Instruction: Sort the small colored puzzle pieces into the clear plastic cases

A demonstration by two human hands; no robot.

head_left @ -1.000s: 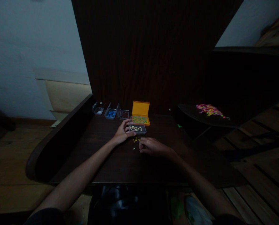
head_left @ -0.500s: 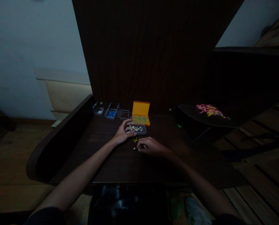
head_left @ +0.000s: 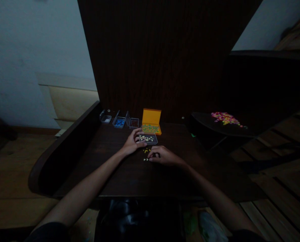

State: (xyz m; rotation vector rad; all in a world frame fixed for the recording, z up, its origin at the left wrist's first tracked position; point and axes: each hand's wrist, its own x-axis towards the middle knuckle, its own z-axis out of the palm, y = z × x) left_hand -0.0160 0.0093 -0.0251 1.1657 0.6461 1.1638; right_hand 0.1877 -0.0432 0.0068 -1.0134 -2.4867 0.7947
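My left hand (head_left: 133, 143) is wrapped round the left side of a small clear plastic box (head_left: 155, 142), thumb along its near edge. Several cream-coloured pieces (head_left: 146, 138) lie inside. To the right and nearer me, my right hand (head_left: 162, 156) hovers low over the dark table, fingers curled, with a small gap between thumb and forefinger and no piece visible there. Just left of its fingertips, two tiny pale pieces (head_left: 146, 159) lie side by side. A few tiny yellow pieces (head_left: 146, 151) are scattered between the box and the pale pair.
Behind the clear box stands an orange box (head_left: 152, 117), lid up, with green and yellowish bits. Left of it are open clear boxes holding dark red bits (head_left: 134, 123), blue bits (head_left: 119, 122) and something white (head_left: 106, 119). Pink and yellow pieces (head_left: 226, 119) lie on a right-hand shelf.
A second pale piece now lies beside the first, where my right fingertips were. My right hand has drawn up slightly and its fingers have loosened. My left hand stays on the box.
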